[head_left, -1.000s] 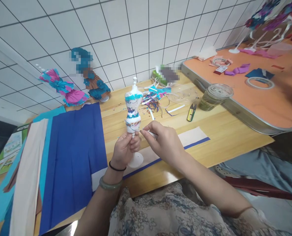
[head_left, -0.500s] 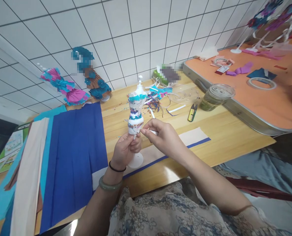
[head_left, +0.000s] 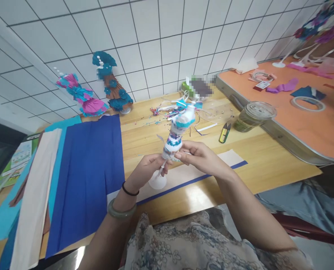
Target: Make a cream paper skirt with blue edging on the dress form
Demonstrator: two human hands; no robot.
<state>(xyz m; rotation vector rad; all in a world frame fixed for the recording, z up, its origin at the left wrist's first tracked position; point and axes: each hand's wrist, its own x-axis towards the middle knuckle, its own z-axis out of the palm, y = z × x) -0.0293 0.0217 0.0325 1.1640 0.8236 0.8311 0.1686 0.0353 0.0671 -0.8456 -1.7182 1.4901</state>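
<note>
A small white mannequin (head_left: 175,135) with bands of turquoise, purple and brown paper scraps around it leans to the right, its upper part blurred. My left hand (head_left: 148,168) is closed around the mannequin's lower end, just above the thin pole and round white base (head_left: 157,181). At the right side of the hips, the thumb and fingers of my right hand (head_left: 197,155) are pinched together. A thin white piece shows by those fingers, but I cannot tell what it is. Beneath both hands lies a cream paper strip (head_left: 229,157) with a blue edge.
Blue crepe paper (head_left: 88,180) and cream paper (head_left: 37,191) lie at left. Two dressed mannequins (head_left: 82,95) stand by the tiled wall. Paper scraps, yellow-green thread snips (head_left: 225,133) and a lidded cup (head_left: 253,116) sit ahead, beside an orange-topped table (head_left: 304,131).
The mannequin has tipped from upright to leaning right. My right hand has moved slightly right with it, while my left hand stays at its lower end. The view has shifted slightly.
</note>
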